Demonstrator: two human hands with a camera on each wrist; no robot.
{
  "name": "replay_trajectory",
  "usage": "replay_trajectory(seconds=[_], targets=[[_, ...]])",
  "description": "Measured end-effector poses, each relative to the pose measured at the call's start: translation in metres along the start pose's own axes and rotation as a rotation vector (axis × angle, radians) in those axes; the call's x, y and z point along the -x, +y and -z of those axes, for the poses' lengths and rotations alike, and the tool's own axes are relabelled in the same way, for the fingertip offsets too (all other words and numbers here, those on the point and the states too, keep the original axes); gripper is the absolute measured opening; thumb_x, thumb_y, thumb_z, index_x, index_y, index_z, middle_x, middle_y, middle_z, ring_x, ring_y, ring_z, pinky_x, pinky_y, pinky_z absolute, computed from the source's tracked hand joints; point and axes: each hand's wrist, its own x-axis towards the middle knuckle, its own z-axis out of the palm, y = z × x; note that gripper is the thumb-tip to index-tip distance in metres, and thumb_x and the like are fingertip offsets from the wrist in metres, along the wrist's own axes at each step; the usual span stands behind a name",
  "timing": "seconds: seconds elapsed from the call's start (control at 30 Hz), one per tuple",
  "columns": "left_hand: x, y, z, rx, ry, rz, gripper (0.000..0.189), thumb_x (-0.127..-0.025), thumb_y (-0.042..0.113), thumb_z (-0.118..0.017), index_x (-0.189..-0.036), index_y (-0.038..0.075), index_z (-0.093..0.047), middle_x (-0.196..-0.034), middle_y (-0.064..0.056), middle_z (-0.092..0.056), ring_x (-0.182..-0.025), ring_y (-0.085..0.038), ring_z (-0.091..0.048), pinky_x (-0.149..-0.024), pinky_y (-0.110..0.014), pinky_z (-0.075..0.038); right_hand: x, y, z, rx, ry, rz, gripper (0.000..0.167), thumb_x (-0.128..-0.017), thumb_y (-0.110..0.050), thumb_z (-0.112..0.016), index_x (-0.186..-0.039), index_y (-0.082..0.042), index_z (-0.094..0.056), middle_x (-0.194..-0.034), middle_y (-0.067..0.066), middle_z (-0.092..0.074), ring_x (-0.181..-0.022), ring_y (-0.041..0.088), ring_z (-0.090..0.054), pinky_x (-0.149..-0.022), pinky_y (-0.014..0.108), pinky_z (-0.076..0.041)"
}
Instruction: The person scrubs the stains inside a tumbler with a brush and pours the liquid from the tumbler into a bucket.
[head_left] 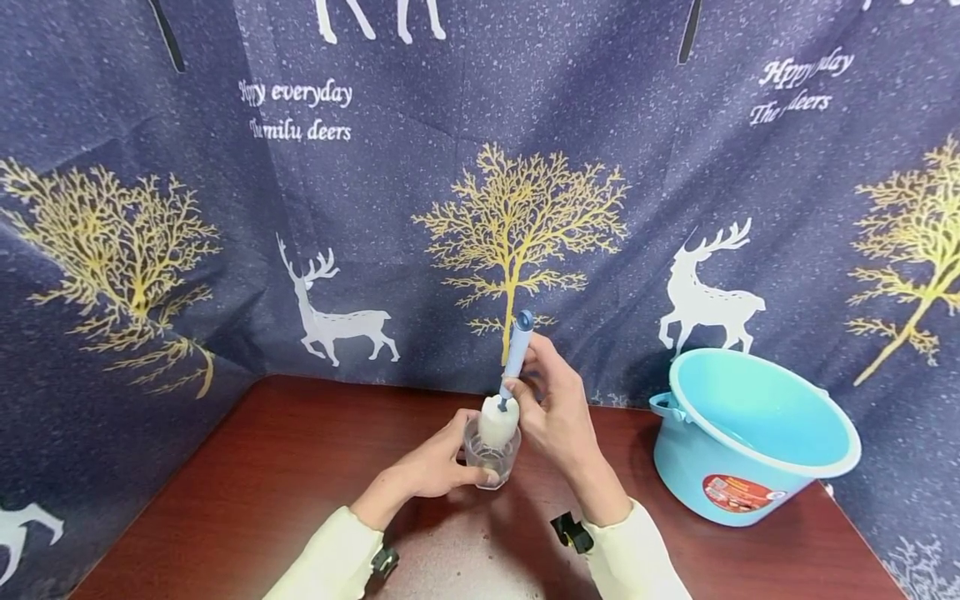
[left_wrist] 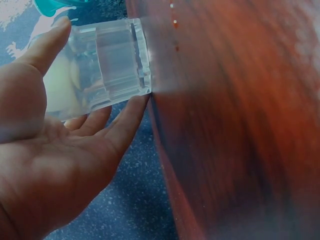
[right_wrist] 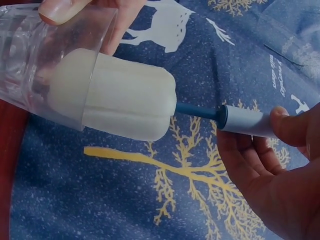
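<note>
My left hand (head_left: 438,461) grips a clear plastic cup (left_wrist: 117,62) low over the tabletop, thumb on one side and fingers round the other. With my right hand (head_left: 558,408) I hold the light blue handle (right_wrist: 247,121) of a sponge cup brush, pinched between thumb and fingers. The brush's white sponge head (right_wrist: 132,97) sits partly inside the cup's mouth, its upper part sticking out above the rim. A dark blue stem (right_wrist: 197,110) joins head and handle. In the head view the brush leans slightly to the right, handle up.
A light blue bucket (head_left: 693,462) with a red label stands on the right of the reddish-brown table (head_left: 300,442). Behind the table hangs a dark blue cloth (head_left: 450,350) printed with deer and golden trees. Small drops dot the tabletop near the cup.
</note>
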Motion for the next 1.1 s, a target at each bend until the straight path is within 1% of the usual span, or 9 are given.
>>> replay_trajectory(seconds=[0.13, 0.27, 0.43, 0.57, 0.83, 1.1], targets=[[-0.0005, -0.0013, -0.0001, 0.002, -0.004, -0.003, 0.081, -0.089, 0.029, -0.088, -0.147, 0.003, -0.037, -0.142, -0.014, -0.051, -0.13, -0.026, -0.057, -0.107, -0.044, -0.051, 0.0006, -0.0023, 0.0007, 0.026, -0.009, -0.007, 0.065, -0.089, 0.02, -0.07, -0.14, -0.018, -0.061, -0.103, 0.006, -0.068, -0.098, 0.022, -0.072, -0.085, 0.039, -0.063], [-0.0005, -0.0019, -0.0006, -0.001, -0.004, -0.005, 0.081, -0.089, 0.029, -0.087, -0.147, 0.003, -0.037, -0.141, -0.014, -0.051, -0.13, -0.025, -0.056, -0.107, -0.043, -0.052, 0.0004, -0.0043, 0.0013, 0.041, -0.016, -0.013, 0.068, -0.089, 0.02, -0.07, -0.142, -0.021, -0.061, -0.104, 0.006, -0.068, -0.099, 0.02, -0.072, -0.084, 0.039, -0.063], [-0.0003, -0.0002, -0.0004, 0.024, -0.014, -0.005, 0.08, -0.09, 0.027, -0.087, -0.147, 0.002, -0.036, -0.142, -0.014, -0.05, -0.131, -0.026, -0.056, -0.108, -0.045, -0.051, -0.0004, -0.0065, 0.0007, 0.042, -0.037, 0.01, 0.066, -0.09, 0.02, -0.07, -0.143, -0.018, -0.061, -0.105, 0.009, -0.066, -0.097, 0.021, -0.071, -0.084, 0.04, -0.063], [-0.0002, 0.0012, 0.0007, 0.021, -0.02, -0.003, 0.08, -0.091, 0.028, -0.087, -0.147, 0.003, -0.035, -0.143, -0.015, -0.049, -0.133, -0.027, -0.054, -0.108, -0.046, -0.051, -0.0008, -0.0075, 0.0002, 0.047, -0.047, 0.014, 0.065, -0.09, 0.019, -0.07, -0.143, -0.018, -0.061, -0.104, 0.009, -0.065, -0.094, 0.022, -0.07, -0.083, 0.038, -0.063], [-0.0002, -0.0013, -0.0007, 0.014, -0.017, -0.025, 0.077, -0.091, 0.027, -0.086, -0.146, 0.002, -0.037, -0.145, -0.016, -0.049, -0.132, -0.026, -0.054, -0.107, -0.044, -0.053, -0.0004, -0.0083, -0.0007, 0.054, -0.034, 0.003, 0.065, -0.091, 0.018, -0.071, -0.145, -0.016, -0.061, -0.102, 0.011, -0.065, -0.091, 0.026, -0.069, -0.084, 0.037, -0.063], [-0.0004, -0.0013, -0.0008, 0.016, -0.006, -0.003, 0.077, -0.091, 0.027, -0.087, -0.146, 0.003, -0.038, -0.142, -0.017, -0.05, -0.131, -0.026, -0.056, -0.107, -0.043, -0.052, -0.0003, -0.0097, -0.0012, 0.06, -0.018, 0.003, 0.068, -0.089, 0.019, -0.071, -0.149, -0.012, -0.059, -0.1, 0.015, -0.068, -0.09, 0.024, -0.071, -0.08, 0.038, -0.063]])
